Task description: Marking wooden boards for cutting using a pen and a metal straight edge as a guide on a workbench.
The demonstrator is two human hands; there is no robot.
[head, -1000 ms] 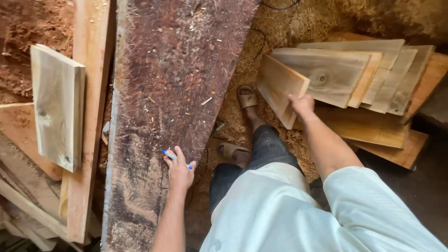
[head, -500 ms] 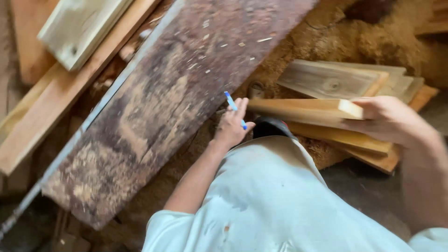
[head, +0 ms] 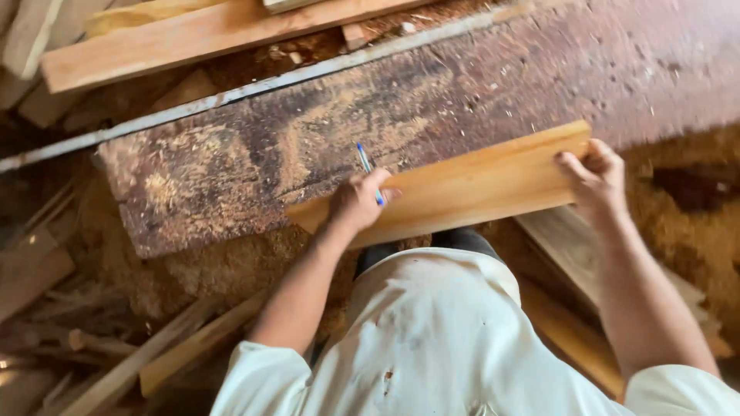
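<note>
Board (head: 462, 181) lies tilted across the near edge of the bench (head: 308, 131), partly over it, partly over my lap. My right hand (head: 595, 179) grips its right end, fingers wrapped over the top edge. My left hand (head: 356, 202) rests on its left part, curled around a blue pen (head: 368, 168). Planks (head: 193, 35) lie beyond the bench.

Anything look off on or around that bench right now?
Nothing looks broken. The bench is rough, stained and littered with sawdust and chips. The board lies askew over its near edge, held by the right hand at one end and the left hand, which also holds a blue pen. Offcuts lie scattered on the floor.
</note>
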